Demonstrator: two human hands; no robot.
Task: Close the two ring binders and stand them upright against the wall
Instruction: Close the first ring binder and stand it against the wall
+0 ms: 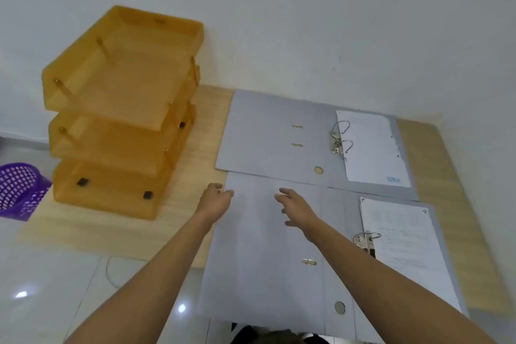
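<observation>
Two grey ring binders lie open and flat on a light wooden table. The far binder (265, 137) lies near the white wall (307, 22), its metal rings standing up beside a white sheet. The near binder (251, 254) overhangs the table's front edge, with paper on its right half. My left hand (215, 200) is at the far left corner of the near binder's open cover, fingers apart. My right hand (297, 208) hovers over the same cover, fingers spread, holding nothing.
A stack of three orange paper trays (120, 109) stands on the table (178, 176) to the left of the binders, against the wall. A purple perforated basket (19, 190) sits on the floor at far left. Glossy white floor tiles lie below.
</observation>
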